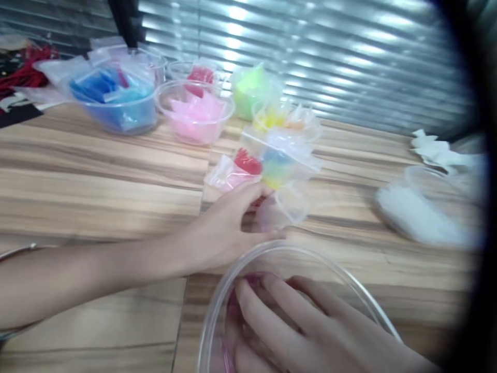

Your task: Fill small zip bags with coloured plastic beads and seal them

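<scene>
My left hand (227, 225) reaches in from the left, blurred by motion. Its thumb and forefinger curve around a small clear plastic cup (293, 204) that tilts to the right. Red bits show between palm and cup. Low in the view, my right hand (303, 331) is inside a large clear plastic bowl (334, 264), with its fingers bent downward. Pinkish-purple glossy material (227, 357) shows by its fingertips; what the fingers close on is mostly hidden. Just beyond my left hand are a red bristly piece (247, 163) in clear wrap and a bag with blue and yellow contents (277, 160).
At the back stand clear tubs holding blue packets (116, 98), pink packets (198, 114), green pieces (250, 88) and yellow pieces (272, 116). White plastic bags (419, 212) lie at the right. Red cords (31, 67) are at the far left. Blinds (330, 52) hang behind the wooden table (97, 186).
</scene>
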A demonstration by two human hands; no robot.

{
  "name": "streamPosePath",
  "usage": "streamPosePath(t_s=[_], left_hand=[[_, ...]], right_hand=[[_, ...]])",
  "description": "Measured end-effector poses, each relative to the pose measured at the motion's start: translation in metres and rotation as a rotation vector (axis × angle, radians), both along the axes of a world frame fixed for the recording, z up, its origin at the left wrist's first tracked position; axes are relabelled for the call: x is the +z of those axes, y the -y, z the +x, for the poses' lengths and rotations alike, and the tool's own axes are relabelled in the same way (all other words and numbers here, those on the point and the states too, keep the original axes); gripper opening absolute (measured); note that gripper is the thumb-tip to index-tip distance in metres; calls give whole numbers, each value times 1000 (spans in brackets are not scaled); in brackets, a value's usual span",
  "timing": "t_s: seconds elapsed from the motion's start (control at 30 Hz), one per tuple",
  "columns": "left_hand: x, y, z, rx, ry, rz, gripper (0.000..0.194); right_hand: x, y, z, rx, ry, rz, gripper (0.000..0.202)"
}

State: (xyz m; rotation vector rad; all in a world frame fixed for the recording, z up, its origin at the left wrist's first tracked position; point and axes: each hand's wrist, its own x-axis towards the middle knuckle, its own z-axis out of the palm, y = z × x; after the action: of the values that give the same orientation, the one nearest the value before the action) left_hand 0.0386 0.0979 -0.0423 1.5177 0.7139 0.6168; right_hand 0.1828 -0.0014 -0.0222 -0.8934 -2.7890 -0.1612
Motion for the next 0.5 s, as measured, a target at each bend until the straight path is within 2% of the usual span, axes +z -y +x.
streamPosePath(t_s=[0.07,0.13,0.23,0.5], left_hand=[[2,1,1,14,5,-44,31],[3,2,1,6,34,-83,28],[3,2,1,-6,82,-110,23],[4,1,-1,7,19,-112,24]], right_hand=[[13,-7,-1,-4,117,20,9],[19,-9,1,-25,176,-39,12],[23,-8,5,-28,264,-115,8],[33,-13,1,-111,322,-403,24]])
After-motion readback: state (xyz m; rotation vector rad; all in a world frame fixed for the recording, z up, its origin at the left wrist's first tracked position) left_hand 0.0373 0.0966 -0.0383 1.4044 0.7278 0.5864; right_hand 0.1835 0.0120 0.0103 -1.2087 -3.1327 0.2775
